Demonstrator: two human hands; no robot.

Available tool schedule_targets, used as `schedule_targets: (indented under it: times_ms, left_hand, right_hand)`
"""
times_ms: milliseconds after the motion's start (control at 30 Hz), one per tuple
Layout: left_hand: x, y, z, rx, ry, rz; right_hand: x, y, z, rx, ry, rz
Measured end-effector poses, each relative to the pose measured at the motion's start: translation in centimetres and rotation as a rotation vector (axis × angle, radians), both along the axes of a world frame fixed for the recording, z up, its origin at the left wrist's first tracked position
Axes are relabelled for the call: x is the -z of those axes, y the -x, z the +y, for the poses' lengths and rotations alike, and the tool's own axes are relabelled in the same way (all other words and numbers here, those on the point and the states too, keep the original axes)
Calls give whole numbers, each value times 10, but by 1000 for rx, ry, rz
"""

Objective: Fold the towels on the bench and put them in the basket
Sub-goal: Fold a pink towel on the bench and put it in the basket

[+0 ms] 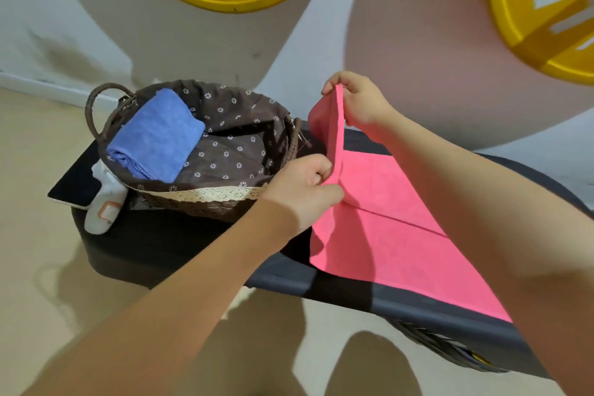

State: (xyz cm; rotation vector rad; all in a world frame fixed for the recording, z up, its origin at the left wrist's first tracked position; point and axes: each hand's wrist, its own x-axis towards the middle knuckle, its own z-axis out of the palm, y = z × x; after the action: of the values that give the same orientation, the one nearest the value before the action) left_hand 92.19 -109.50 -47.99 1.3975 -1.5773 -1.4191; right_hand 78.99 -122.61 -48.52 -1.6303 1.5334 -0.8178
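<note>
Pink towel (pixel 401 228) lies spread on the tabletop (pixel 289 280), just right of the basket (pixel 199 202), its left edge lifted. Left hand (pixel 305 190) pinches the near corner of that edge; right hand (pixel 356 103) pinches the far corner higher up. Blue towel (pixel 154 135) sits folded inside the basket. Risk: the uneven heights could skew the fold, so edges miss. A loose pinch could drop a corner, or the towel's overhang could drag it off the front edge.
</note>
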Motion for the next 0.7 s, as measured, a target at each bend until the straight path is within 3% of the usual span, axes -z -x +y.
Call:
schedule_targets:
  times_ms: [67, 200, 267, 567, 700]
  left_hand:
    - [8, 11, 3, 34, -30, -23]
    - [26, 48, 11, 121, -104, -49]
    - [32, 72, 15, 149, -129, -35]
    - [46, 210, 39, 395, -205, -79]
    - [60, 268, 56, 528, -229, -123]
  right_hand:
    - [9, 26, 7, 21, -87, 22]
    - [28, 83, 26, 215, -278, -302]
    - [38, 112, 37, 296, -271, -363]
    - [48, 238, 79, 460, -115, -269]
    - [82, 297, 94, 499, -156, 39]
